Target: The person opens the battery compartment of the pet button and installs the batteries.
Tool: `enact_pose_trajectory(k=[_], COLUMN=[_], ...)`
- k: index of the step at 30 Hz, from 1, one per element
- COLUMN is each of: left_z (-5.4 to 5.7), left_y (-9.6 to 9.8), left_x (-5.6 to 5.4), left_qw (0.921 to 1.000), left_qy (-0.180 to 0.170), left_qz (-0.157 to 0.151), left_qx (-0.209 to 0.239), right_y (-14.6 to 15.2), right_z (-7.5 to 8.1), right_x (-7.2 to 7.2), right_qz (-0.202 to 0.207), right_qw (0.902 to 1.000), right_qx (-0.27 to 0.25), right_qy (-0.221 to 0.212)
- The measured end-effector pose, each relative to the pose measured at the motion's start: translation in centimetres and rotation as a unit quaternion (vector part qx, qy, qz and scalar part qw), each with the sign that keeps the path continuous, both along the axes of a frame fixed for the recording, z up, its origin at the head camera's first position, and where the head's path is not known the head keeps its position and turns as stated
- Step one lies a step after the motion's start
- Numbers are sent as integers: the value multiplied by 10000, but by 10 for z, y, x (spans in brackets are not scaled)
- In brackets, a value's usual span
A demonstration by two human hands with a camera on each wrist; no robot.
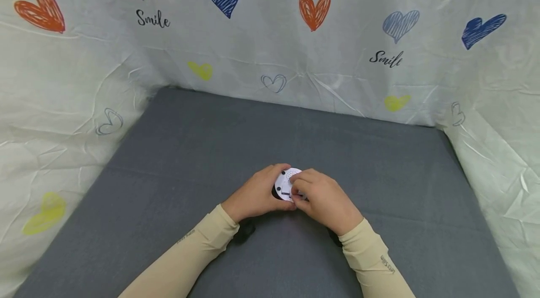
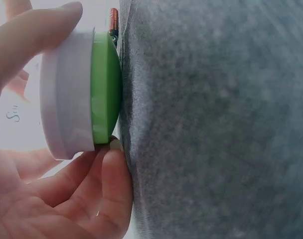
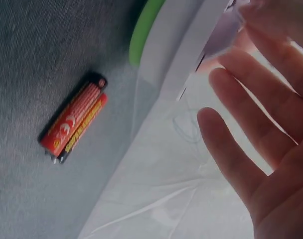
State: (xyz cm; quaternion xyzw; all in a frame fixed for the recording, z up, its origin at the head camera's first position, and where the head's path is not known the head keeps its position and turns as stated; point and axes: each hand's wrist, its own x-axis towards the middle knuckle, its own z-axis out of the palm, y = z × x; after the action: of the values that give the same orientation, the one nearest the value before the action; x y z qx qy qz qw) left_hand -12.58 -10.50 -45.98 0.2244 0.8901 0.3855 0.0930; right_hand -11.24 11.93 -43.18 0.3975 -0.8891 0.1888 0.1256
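A round white device (image 1: 285, 181) with dark feet and a patch of small holes on its upturned back is gripped in my left hand (image 1: 258, 195). Its green underside (image 2: 105, 89) faces the table in the left wrist view, with thumb and fingers on opposite sides of the rim. My right hand (image 1: 322, 199) bends over the back, thumb and index finger at the battery compartment. In the right wrist view, they pinch a small pale battery cover (image 3: 224, 34) that stands up from the device, partly hidden by the fingers. The other fingers of that hand are spread loosely.
Two red and black batteries (image 3: 74, 119) lie side by side on the grey cloth table (image 1: 236, 138), near the device. A white curtain (image 1: 261, 45) printed with hearts and "Smile" surrounds the back and sides.
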Motion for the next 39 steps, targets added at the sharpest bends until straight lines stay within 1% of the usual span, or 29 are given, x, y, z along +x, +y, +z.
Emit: enact_pose_trajectory(k=[2,4,7,10,13,16,19,22,25,27,29,31,33,35,39], left_z=[1,2,3,4,6,8,10,10,10,8,6,4,2,1,2], left_y=[-1,-2,-2,-3,-4,-7,-9,-10,-9,-8,-7,-5,-3,0,2], left_x=[-1,-3,-6,-9,-11,-12,-13,-14,-14,-14,-14,-13,-13,-14,-14], left_qw=[10000,9999,9998,9995,9992,9988,9982,9981,9981,9981,9982,9983,9984,9986,9987], left_qy=[-38,-97,-195,-248,-263,-306,-362,-369,-354,-342,-337,-362,-383,-389,-428], left_qz=[-11,-23,-19,31,153,283,356,354,357,368,348,304,250,209,167], left_qx=[-4,-27,-99,-200,-246,-274,-323,-354,-350,-356,-348,-348,-336,-303,-214], right_y=[-2,-2,5,26,54,77,88,87,75,63,52,43,39,38,40], right_z=[-1,0,3,5,0,-10,-17,-15,-10,-9,-10,-12,-14,-16,-15], right_x=[0,2,6,12,18,23,26,22,10,-1,-11,-18,-21,-23,-23], right_qz=[-2,-70,-308,-856,-1593,-2159,-2431,-2521,-2402,-2212,-2045,-1967,-1983,-2043,-2180], right_qw=[9999,9999,9994,9957,9858,9739,9665,9650,9690,9730,9743,9717,9674,9641,9607], right_qx=[9,38,55,109,340,684,815,704,543,495,516,615,728,790,806], right_qy=[128,142,151,324,414,175,-102,-144,-205,-429,-792,-1150,-1395,-1504,-1517])
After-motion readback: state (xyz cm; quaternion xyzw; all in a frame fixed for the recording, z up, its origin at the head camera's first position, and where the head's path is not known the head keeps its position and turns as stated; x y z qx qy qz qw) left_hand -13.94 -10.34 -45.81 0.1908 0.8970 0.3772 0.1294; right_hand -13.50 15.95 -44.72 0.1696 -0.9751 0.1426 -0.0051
